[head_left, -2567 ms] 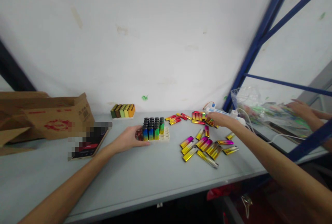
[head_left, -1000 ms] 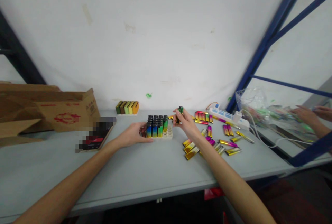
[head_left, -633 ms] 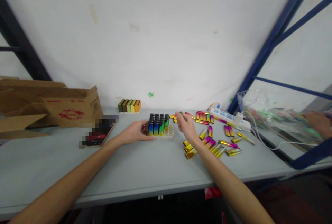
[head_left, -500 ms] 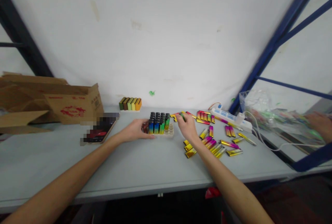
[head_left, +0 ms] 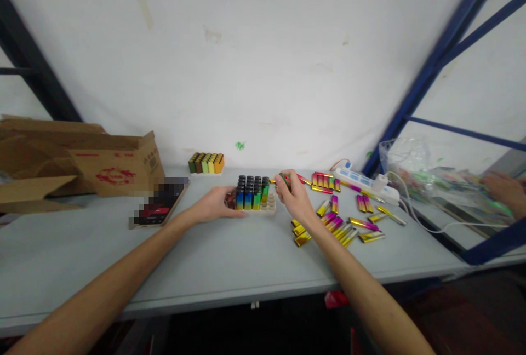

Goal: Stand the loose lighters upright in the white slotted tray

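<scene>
A white tray holds rows of blue-green tubes with black tops, upright at its left and middle. Bare holes show on its right side. My left hand curls around the tray's left end, with something dark reddish between its fingers and the tubes. Just right of the tray, my right hand is closed on a small green piece, mostly hidden by the fingers. Many shiny yellow and magenta tubes lie loose on the table to the right of this hand.
Behind stands another tray of green, brown and yellow tubes. At left are a phone and an open cardboard box. A power strip with a white cable lies at right, near a blue frame. Another person's hand is beyond it.
My right hand has turned slightly at the same spot, the green piece still in its fingers. My left hand stays at the tray.
</scene>
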A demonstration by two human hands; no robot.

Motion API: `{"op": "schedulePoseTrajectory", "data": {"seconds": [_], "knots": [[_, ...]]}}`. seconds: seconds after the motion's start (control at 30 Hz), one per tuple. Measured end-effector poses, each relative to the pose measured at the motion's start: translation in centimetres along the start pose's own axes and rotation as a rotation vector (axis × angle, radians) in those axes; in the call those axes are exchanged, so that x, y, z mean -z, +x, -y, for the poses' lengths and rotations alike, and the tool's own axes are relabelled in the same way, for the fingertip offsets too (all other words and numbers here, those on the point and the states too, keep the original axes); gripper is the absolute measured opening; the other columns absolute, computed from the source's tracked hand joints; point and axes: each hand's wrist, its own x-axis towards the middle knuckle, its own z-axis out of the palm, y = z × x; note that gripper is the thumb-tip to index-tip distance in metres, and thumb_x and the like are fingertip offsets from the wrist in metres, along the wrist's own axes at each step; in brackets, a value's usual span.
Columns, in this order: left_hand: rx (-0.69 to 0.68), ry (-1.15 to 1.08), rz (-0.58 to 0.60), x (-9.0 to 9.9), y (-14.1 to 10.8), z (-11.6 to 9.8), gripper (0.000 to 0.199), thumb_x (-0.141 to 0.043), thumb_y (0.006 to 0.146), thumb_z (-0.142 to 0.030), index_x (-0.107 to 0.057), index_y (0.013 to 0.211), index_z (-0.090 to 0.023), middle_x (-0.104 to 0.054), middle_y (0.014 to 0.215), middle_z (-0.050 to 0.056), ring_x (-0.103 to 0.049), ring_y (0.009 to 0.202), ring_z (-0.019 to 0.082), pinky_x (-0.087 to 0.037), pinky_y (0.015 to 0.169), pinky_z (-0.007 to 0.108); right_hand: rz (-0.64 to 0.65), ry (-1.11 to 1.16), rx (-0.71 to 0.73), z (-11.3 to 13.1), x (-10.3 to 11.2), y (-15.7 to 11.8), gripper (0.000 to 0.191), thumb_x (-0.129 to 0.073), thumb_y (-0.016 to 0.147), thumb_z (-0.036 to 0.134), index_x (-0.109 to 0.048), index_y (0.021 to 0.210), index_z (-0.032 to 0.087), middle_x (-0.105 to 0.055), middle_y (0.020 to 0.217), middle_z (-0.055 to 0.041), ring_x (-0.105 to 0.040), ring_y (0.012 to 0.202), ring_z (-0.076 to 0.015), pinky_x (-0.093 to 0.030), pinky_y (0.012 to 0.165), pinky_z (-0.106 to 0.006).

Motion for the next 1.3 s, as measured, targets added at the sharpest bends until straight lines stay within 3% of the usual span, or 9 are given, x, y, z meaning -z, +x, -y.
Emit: {"op": "schedulePoseTrajectory", "data": {"seconds": [0.07,0.17,0.37,0.67,0.87,1.07,1.13,1.23,1.3], "knots": [[-0.004,-0.014,0.002,-0.1,0.1,0.2,0.061,-0.082,0.059,-0.063,-0.069,0.096,-0.015,-0.067,0.078,0.002,-0.059,0.071,0.021,-0.043,0.062,0.029,0.043,-0.016,0.061,-0.2,0.3,0.1,0.031,-0.042,0.103,0.050,-0.054,0.104,0.023,-0.063,0.081,0.0006,-0.058,0.074,-0.0153,-0.045,0.072,-0.028],[-0.006,-0.039,0.014,-0.2,0.2,0.5,0.064,-0.082,0.058,-0.063,-0.069,0.099,-0.016,-0.068,0.078,0.003,-0.059,0.072,0.021,-0.044,0.062,0.029,0.025,-0.135,0.205,-0.5,0.7,0.2,0.030,-0.053,0.099,0.050,-0.061,0.103,0.021,-0.064,0.101,-0.0070,-0.061,0.093,-0.0192,-0.048,0.082,-0.031],[-0.010,-0.019,0.015,-0.2,0.2,0.7,0.063,-0.082,0.059,-0.061,-0.069,0.100,-0.015,-0.068,0.079,0.002,-0.059,0.072,0.021,-0.043,0.062,0.028,0.134,-0.102,0.184,-1.0,0.9,0.1,0.029,-0.058,0.098,0.047,-0.060,0.107,0.020,-0.066,0.075,0.0003,-0.063,0.063,-0.0138,-0.050,0.062,-0.025],[-0.004,-0.002,0.032,-0.1,0.2,0.5,0.061,-0.082,0.061,-0.060,-0.069,0.101,-0.015,-0.068,0.080,0.002,-0.059,0.070,0.020,-0.040,0.061,0.028,0.315,-0.277,0.226,-1.6,1.4,0.7,0.026,-0.054,0.101,0.044,-0.059,0.108,0.019,-0.071,0.076,-0.0021,-0.068,0.067,-0.0155,-0.049,0.066,-0.025],[0.015,0.055,0.029,0.0,0.1,0.1,0.062,-0.080,0.062,-0.062,-0.069,0.100,-0.015,-0.067,0.081,0.002,-0.057,0.070,0.020,-0.040,0.061,0.028,0.472,-0.364,0.222,-1.1,2.6,2.2,0.019,-0.057,0.101,0.035,-0.063,0.101,0.017,-0.068,0.071,-0.0003,-0.062,0.063,-0.0133,-0.042,0.063,-0.023],[0.013,0.043,0.015,-0.1,0.3,0.5,0.057,-0.079,0.062,-0.062,-0.068,0.093,-0.017,-0.064,0.075,0.000,-0.056,0.068,0.019,-0.040,0.060,0.027,0.370,-0.546,0.175,0.1,0.3,2.5,0.022,-0.074,0.090,0.029,-0.062,0.077,0.016,-0.067,0.069,-0.0017,-0.056,0.062,-0.0122,-0.034,0.059,-0.023],[0.008,0.034,0.002,-0.1,0.3,0.5,0.056,-0.080,0.061,-0.062,-0.067,0.091,-0.017,-0.064,0.074,0.000,-0.055,0.067,0.019,-0.040,0.060,0.028,0.389,-0.537,0.180,0.3,0.3,2.1,0.025,-0.075,0.089,0.034,-0.063,0.076,0.016,-0.068,0.070,-0.0025,-0.057,0.062,-0.0120,-0.034,0.059,-0.023],[0.018,0.050,0.000,-0.1,0.3,0.5,0.055,-0.078,0.062,-0.064,-0.067,0.088,-0.017,-0.063,0.073,0.000,-0.055,0.066,0.019,-0.040,0.059,0.028,0.395,-0.481,0.160,-0.2,2.9,1.7,0.030,-0.070,0.092,0.044,-0.066,0.083,0.016,-0.071,0.074,-0.0027,-0.060,0.063,-0.0124,-0.038,0.060,-0.022],[0.019,0.045,-0.001,0.0,0.3,0.6,0.056,-0.079,0.060,-0.065,-0.066,0.086,-0.018,-0.063,0.073,0.000,-0.055,0.067,0.019,-0.040,0.059,0.028,0.277,-0.568,0.079,-1.2,6.2,2.1,0.030,-0.064,0.095,0.046,-0.070,0.090,0.017,-0.074,0.078,-0.0037,-0.064,0.068,-0.0140,-0.041,0.063,-0.023]]}}
